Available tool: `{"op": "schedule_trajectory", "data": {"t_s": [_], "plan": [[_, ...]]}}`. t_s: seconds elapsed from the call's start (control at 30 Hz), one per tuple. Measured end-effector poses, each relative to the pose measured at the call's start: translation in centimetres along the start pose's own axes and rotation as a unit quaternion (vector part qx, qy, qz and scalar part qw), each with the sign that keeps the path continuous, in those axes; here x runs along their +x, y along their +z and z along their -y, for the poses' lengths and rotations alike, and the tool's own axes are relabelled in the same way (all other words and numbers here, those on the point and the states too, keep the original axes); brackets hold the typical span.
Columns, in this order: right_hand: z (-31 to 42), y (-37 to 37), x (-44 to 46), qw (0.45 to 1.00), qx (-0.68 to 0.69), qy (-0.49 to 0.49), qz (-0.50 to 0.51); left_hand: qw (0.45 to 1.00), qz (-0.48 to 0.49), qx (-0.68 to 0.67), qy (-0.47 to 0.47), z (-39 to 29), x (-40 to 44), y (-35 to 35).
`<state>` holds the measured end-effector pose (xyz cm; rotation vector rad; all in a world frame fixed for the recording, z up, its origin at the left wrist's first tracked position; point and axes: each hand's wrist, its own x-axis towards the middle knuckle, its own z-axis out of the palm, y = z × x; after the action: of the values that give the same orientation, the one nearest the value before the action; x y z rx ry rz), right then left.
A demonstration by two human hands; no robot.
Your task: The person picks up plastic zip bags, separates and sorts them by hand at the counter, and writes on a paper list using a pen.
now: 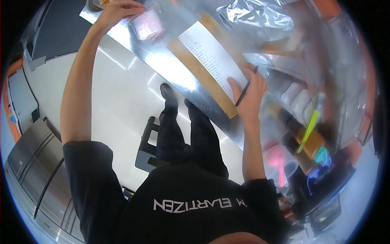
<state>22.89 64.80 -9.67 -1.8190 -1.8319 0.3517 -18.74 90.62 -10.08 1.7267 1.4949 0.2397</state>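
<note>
My left hand (121, 9), at the top left, has its fingers bent together at the upper corner of a clear plastic bag (148, 24) with pink contents. My right hand (251, 87) holds a dark pen (246, 86) that slants across the palm. Its thumb rests at the lower end of a long white paper (209, 59) with lines of handwriting. Beneath the paper lies a brown sheet of card or an envelope (191, 67), on the shiny metal table (162, 65).
Crumpled silver foil (256, 15) lies at the top. To the right are a yellow-green tool (310, 122), clear plastic packs (298, 97) and a clear cup (280, 166) with a pink spoon. A metal container (95, 5) sits top left; a black stool (145, 150) stands below.
</note>
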Motion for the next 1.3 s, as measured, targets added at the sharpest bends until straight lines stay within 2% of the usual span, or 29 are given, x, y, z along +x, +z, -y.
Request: {"op": "schedule_trajectory", "data": {"t_s": [0.03,0.07,0.17,0.27,0.47,0.5,0.57,0.67,0.77,0.83,0.9,0.93,1.07,1.2,1.3], "plan": [[0.1,-0.3,-0.2,1.000,-0.007,-0.002,0.007,0.999,-0.005,-0.041,0.013,-1.5,-0.8,0.3],[-0.1,-0.3,-0.4,0.999,0.049,0.022,-0.007,0.996,-0.010,-0.082,0.025,-2.5,-1.1,0.8],[0.1,-0.9,-0.1,0.974,0.210,0.073,-0.030,0.995,-0.021,-0.093,0.038,-2.5,-0.7,2.0],[2.3,-2.0,3.0,0.979,0.200,-0.028,-0.032,0.993,-0.027,-0.104,0.045,-3.1,-0.5,2.5],[3.1,0.8,6.9,0.888,0.447,-0.004,0.109,0.996,-0.049,-0.009,0.073,-4.6,-0.7,3.0],[3.0,2.1,7.3,0.875,0.472,-0.002,0.104,0.997,-0.049,-0.015,0.062,-4.7,-0.7,3.1],[3.1,3.7,8.7,0.891,0.440,-0.039,0.107,0.998,-0.049,-0.027,0.041,-4.9,-0.8,3.3],[3.9,5.3,10.3,0.905,0.406,-0.070,0.105,0.994,-0.072,-0.037,0.079,-6.2,-1.8,3.6],[4.1,6.6,11.1,0.917,0.374,-0.083,0.106,0.965,-0.195,0.094,0.146,-6.2,-3.4,4.8],[3.9,7.2,11.3,0.923,0.359,-0.071,0.117,0.924,-0.296,0.086,0.227,-8.0,-6.6,7.9],[3.8,7.7,11.2,0.924,0.353,-0.042,0.139,0.928,-0.203,0.078,0.301,-8.4,-9.6,12.5],[3.7,8.0,11.1,0.926,0.348,-0.053,0.134,0.926,-0.177,0.117,0.312,-9.0,-10.9,14.6],[3.6,8.2,11.2,0.931,0.335,-0.085,0.117,0.948,-0.205,0.091,0.227,-8.6,-13.1,19.3],[3.2,8.3,11.7,0.937,0.295,-0.137,0.125,0.944,-0.254,0.055,0.202,-8.0,-13.2,20.8],[2.8,8.8,11.5,0.939,0.293,-0.118,0.137,0.952,-0.211,0.129,0.182,-8.3,-13.1,20.2]]}}
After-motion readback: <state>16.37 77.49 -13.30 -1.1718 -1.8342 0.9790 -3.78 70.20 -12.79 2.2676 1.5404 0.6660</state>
